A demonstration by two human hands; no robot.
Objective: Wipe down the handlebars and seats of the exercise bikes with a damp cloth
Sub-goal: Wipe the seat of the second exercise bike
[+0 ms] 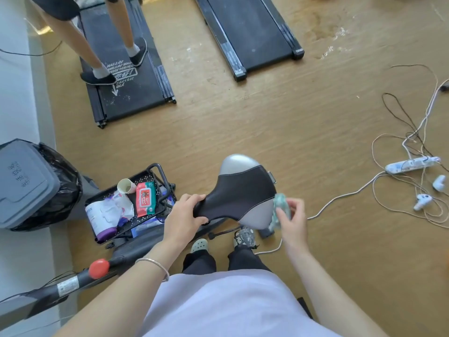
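**Kid:** What are the hands doing?

**Helper:** The left hand [184, 212] grips the thin front end of the bike seat [240, 193]. The right hand [292, 220] pinches a scrunched green cloth [281, 210] and holds it on the seat's wide grey back edge.

**Kid:** Is there room to move?

**Helper:** Past the hands, the wood floor [243, 117] lies bare up to the treadmills [247, 32]. Right of the right hand, cords [413, 132] and a power strip [411, 164] lie well apart from the seat.

**Kid:** What holds stuff?

**Helper:** Just left of the left hand, a black mesh basket [142, 177] holds a tipped paper cup [126, 186], a red pack of wipes [145, 198] and a white pouch [97, 215]. Farther left stands a grey bin [26, 181] with a black bag.
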